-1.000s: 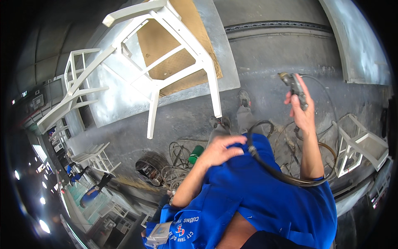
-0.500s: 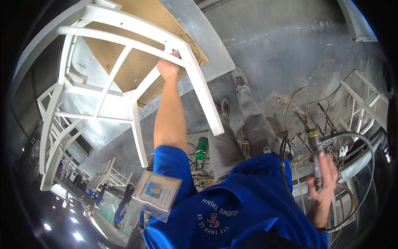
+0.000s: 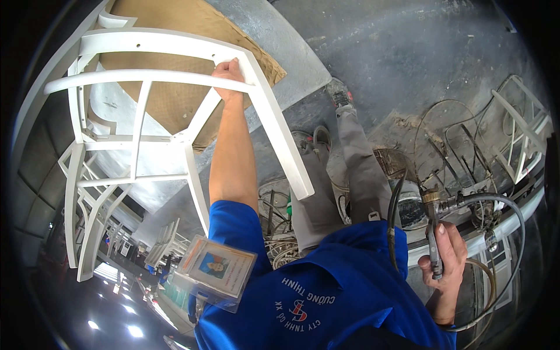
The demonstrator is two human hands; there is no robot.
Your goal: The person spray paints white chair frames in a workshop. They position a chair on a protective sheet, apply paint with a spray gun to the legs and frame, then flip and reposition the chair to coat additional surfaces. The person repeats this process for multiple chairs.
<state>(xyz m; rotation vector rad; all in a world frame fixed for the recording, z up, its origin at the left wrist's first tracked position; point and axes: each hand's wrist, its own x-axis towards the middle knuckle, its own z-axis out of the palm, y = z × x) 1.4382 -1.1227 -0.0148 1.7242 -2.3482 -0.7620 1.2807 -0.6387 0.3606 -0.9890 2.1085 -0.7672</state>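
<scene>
1 spray gun (image 3: 432,224), 1 badge (image 3: 217,272)

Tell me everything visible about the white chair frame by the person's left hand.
The white chair frame looks like smoothly painted wood: broad rails, angular legs and slim rounded crossbars, with small dark holes in one rail. Its middle is open, showing a brown sheet beyond. It lies tipped, some legs pointing toward the person. The left hand grips it near a corner; whether it also rests on the grey board is unclear.
</scene>
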